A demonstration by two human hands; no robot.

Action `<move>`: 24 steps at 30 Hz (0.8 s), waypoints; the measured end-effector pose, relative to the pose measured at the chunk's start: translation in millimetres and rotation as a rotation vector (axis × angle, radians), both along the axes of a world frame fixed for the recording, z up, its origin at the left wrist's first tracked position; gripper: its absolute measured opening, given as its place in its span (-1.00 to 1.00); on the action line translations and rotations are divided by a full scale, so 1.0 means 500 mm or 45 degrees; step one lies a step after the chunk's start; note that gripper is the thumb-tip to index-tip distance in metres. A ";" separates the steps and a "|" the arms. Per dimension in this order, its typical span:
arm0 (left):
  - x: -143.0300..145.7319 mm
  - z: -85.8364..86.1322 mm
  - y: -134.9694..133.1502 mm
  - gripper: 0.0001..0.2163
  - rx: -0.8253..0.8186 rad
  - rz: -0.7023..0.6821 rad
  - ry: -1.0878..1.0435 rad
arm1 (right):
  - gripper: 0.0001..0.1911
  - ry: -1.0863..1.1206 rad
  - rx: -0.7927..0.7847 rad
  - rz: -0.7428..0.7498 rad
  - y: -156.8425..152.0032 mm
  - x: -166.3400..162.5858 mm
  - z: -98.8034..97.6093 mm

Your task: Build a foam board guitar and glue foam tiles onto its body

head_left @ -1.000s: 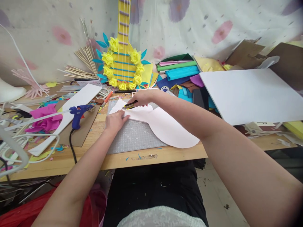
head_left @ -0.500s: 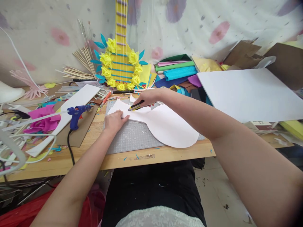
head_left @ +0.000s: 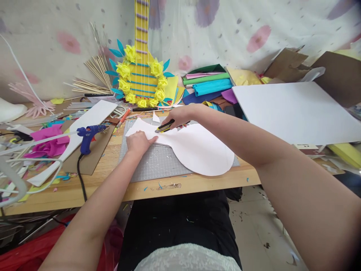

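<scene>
A curved white foam sheet (head_left: 197, 148) lies on a grey cutting mat (head_left: 153, 163) at the table's middle. My left hand (head_left: 138, 143) presses flat on the sheet's left part, fingers stretched out. My right hand (head_left: 180, 114) is closed round a yellow and black utility knife (head_left: 164, 127), whose tip rests on the sheet's upper edge. A small white offcut (head_left: 155, 117) lies just behind the knife.
A blue glue gun (head_left: 87, 136) with black cord lies left on cardboard. A yellow paper guitar (head_left: 141, 71) leans on the wall behind. Rolled coloured papers (head_left: 210, 84), a large white board (head_left: 296, 111), sticks (head_left: 96, 81) and pink scraps (head_left: 47, 143) crowd the table.
My right hand has drawn the knife to the right along the sheet's upper edge. A small white offcut has come loose behind it. My left hand stays pressed on the sheet.
</scene>
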State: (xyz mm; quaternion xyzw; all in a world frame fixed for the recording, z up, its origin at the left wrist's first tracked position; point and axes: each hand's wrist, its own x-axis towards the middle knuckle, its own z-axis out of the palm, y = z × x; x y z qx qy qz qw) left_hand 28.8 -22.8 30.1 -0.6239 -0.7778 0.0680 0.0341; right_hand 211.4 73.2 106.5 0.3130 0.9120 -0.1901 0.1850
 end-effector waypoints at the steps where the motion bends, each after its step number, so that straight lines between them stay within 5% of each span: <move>1: 0.001 0.002 0.001 -0.31 -0.003 0.005 0.001 | -0.44 -0.011 0.002 0.001 0.002 0.003 0.000; 24: 0.002 0.001 0.011 -0.33 -0.016 -0.016 -0.020 | -0.45 -0.112 -0.124 -0.241 -0.023 0.047 0.035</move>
